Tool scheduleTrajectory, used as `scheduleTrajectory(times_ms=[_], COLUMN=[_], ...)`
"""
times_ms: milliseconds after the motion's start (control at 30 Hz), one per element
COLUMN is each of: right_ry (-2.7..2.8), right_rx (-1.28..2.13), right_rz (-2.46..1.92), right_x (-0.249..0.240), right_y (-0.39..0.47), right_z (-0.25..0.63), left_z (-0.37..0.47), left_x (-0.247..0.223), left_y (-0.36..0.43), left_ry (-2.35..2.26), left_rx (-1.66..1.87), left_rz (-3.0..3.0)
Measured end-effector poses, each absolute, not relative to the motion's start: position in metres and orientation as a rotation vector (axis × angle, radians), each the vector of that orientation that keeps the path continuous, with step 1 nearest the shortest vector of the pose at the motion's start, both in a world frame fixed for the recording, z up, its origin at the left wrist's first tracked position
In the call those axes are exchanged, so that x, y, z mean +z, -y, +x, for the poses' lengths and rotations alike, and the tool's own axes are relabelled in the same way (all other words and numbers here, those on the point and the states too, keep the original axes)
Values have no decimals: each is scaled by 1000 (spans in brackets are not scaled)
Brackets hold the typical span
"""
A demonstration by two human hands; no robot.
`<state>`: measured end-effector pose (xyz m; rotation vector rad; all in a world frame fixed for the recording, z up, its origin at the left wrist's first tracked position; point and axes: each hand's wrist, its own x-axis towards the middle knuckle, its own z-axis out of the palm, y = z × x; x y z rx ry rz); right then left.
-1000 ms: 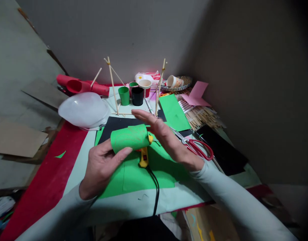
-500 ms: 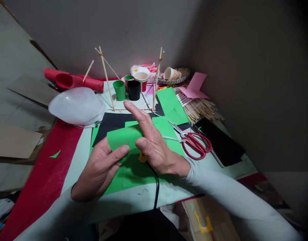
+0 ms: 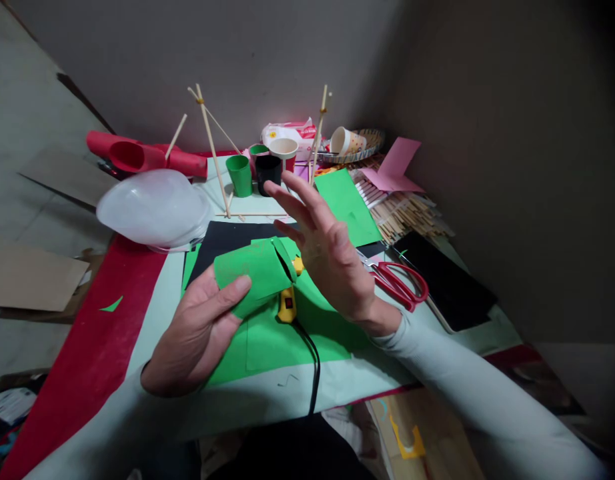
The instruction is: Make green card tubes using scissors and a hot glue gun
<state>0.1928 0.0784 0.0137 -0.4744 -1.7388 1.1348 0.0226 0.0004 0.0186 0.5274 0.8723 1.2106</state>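
My left hand [image 3: 200, 327] is closed round a green paper-covered cup [image 3: 255, 267], which lies tilted on its side in the air. A strip of the green covering stands away from the cup at its right end, leaving a dark gap. To the right, my right hand [image 3: 332, 257] is raised with its fingers spread, apart from the cup and holding nothing. Below the cup, a yellow tool with a black cord [image 3: 287, 305] rests over green paper sheets [image 3: 297, 347]; its far part is partly hidden. Red-handled scissors [image 3: 400, 283] lie beyond my right wrist.
Behind stand a green cup [image 3: 239, 177], a black cup [image 3: 267, 172] and a stick frame [image 3: 212, 143]. Clear plastic lids [image 3: 152, 207] lie left, red tubes [image 3: 137, 157] behind them. A phone [image 3: 437, 280], bundled sticks [image 3: 412, 217] and pink paper [image 3: 395, 167] are at right.
My right hand has lifted off the green cup and moved right, its fingers spreading. The cup's right end and the yellow tool now show. My left hand keeps its hold.
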Motion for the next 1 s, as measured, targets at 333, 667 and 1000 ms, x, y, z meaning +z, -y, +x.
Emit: scheduleTrajectory(times_ms=[333,667,1000], right_ry=[1548,2117,2021], right_rx=[925,328,407], right_rz=[-791,-416,-560], right_x=[12,-10,-3], right_y=[-96,-55,-52], right_z=[212,188,190], left_z=[13,14,13], left_x=[18,16,20], left_y=[-9,-13,-8], left_ry=[-896,-963,-875], left_rx=[1269,1356,1334], left_rz=[503,566,546])
